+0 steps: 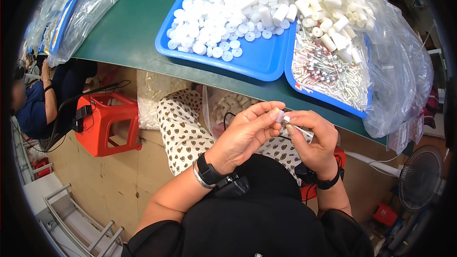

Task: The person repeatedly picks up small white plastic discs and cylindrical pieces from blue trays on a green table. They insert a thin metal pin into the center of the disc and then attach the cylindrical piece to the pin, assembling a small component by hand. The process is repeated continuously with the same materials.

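Note:
My left hand (250, 131) is closed in a pinch on a small white plastic piece (280, 116), held between thumb and fingertips. Right beside it, my right hand (315, 138) pinches another small white part (287, 119); its exact kind is too small to make out. The two pieces are almost touching, above my lap at the table's near edge. Past my hands stands a blue tray (266, 69) with many round white discs (209, 24). Next to it, a second blue tray (328, 107) holds thin white and red parts (323, 62).
White cylinders (340, 24) spill from a clear plastic bag (400, 57) over the right tray. The green table (128, 19) spans the far side. A red stool (107, 123) and a seated person (35, 104) are at left, a black fan (419, 178) at right.

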Demonstrator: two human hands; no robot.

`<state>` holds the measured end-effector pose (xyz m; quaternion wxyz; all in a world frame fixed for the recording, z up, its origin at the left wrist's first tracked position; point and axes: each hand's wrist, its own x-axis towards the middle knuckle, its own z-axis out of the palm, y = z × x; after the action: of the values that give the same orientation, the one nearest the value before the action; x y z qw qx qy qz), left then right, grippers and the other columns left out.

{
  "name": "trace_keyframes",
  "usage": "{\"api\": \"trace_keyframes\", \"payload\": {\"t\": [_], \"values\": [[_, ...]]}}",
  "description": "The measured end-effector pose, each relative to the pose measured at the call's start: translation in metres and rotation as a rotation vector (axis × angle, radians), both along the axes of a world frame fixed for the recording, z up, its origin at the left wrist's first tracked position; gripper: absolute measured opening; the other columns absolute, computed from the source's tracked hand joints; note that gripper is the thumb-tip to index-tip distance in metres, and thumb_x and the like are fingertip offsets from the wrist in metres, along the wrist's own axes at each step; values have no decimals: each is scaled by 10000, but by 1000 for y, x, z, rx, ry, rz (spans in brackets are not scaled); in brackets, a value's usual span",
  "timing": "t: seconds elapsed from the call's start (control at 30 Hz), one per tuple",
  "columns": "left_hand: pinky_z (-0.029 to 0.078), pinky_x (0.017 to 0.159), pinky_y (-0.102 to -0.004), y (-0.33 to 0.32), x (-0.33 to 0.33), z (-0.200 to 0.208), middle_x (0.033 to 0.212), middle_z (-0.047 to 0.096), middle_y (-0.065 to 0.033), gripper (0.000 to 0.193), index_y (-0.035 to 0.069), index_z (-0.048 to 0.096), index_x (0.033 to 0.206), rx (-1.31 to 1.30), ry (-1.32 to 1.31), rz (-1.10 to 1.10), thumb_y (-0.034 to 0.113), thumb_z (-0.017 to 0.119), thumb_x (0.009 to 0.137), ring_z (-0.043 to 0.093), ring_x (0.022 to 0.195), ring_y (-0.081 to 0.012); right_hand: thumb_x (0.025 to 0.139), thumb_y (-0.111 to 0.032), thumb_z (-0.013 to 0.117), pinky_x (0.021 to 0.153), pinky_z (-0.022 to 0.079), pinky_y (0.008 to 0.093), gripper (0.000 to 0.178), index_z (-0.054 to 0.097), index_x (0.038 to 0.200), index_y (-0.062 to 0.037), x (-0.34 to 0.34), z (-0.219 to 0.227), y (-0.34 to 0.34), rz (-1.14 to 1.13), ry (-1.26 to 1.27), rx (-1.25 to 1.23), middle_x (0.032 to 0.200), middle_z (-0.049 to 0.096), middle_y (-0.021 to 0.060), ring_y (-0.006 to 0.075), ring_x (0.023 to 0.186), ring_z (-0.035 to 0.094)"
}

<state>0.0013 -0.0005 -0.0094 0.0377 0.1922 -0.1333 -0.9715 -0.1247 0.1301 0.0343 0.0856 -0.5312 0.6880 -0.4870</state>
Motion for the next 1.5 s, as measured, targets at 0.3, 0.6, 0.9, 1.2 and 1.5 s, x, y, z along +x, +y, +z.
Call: {"api": "trace_keyframes", "payload": {"t": [0.3, 0.6, 0.9, 1.2, 1.5], "values": [[528, 772, -221, 5, 0, -9, 990, 640, -23, 279, -4, 589, 1239, -56, -16, 43, 126, 598, 993, 623, 845, -81, 830, 19, 706, 588, 514, 317, 65, 674, 886, 21, 4, 3, -1, -112, 118, 227, 778, 686, 124, 252, 654, 673], [514, 750, -263, 22, -4, -21, 934, 628, 12, 316, 19, 605, 1233, 84, 28, 26, 233, 592, 1001, 576, 798, -77, 811, 56, 671, 583, 520, 343, 131, 670, 941, 34, 8, -14, 0, -101, 339, 182, 760, 673, 131, 274, 646, 655], [507, 746, -241, 22, -9, -21, 881, 608, 14, 318, 21, 588, 1222, 43, -27, 56, 253, 592, 1004, 574, 783, -71, 835, -23, 703, 620, 529, 365, 140, 682, 971, 4, -4, -13, 7, -24, 235, 216, 787, 688, 137, 280, 686, 678], [525, 773, -264, 14, -4, -13, 937, 610, -19, 332, 38, 592, 1201, -55, -131, 52, 315, 557, 1020, 594, 838, -108, 833, -39, 672, 743, 502, 407, 86, 662, 917, -25, -90, 20, 39, -489, 654, 473, 921, 658, 114, 314, 862, 632], [544, 806, -274, 16, -6, -14, 1019, 653, -64, 324, 35, 573, 1209, -64, -99, 49, 303, 536, 1031, 649, 908, -140, 811, -21, 660, 740, 468, 412, 34, 642, 839, -24, -104, 18, 37, -321, 733, 527, 862, 621, 114, 314, 828, 601]]}}
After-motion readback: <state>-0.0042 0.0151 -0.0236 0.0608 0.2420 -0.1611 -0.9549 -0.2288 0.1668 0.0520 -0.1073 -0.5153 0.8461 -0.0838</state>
